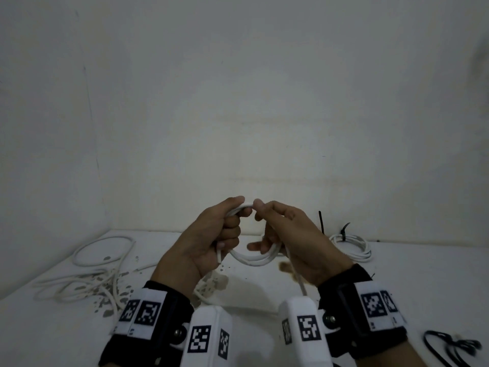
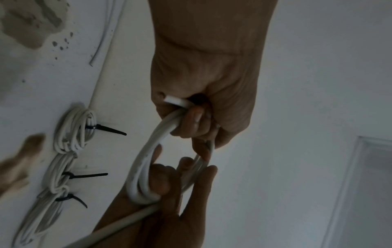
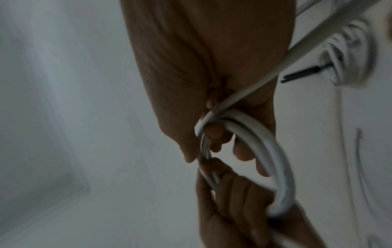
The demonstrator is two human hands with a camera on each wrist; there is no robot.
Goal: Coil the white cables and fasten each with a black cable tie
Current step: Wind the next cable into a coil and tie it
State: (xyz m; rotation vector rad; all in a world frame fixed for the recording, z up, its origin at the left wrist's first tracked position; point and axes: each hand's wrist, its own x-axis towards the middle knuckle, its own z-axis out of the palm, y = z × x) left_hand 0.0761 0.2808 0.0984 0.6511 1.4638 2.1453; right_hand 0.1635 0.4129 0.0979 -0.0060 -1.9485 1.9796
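Note:
Above the table, both hands hold a small coil of white cable [image 1: 254,258]. My left hand [image 1: 239,210] grips the coil's left side, fingers curled round the loops, and the cut cable end [image 2: 174,101] sticks out of the fist. My right hand [image 1: 260,215] pinches the top of the loop beside the left thumb, with its lower fingers hooked through the coil [image 3: 275,159]. The cable's free tail [image 1: 300,282] runs down from the right hand towards me. No tie is on this coil.
Loose white cables [image 1: 87,274] sprawl on the stained table [image 1: 264,292] at left. Coiled cables [image 1: 352,246] fastened with black ties [image 2: 110,130] lie at the back right. Spare black cable ties [image 1: 449,345] lie near the front right. A wall stands close behind.

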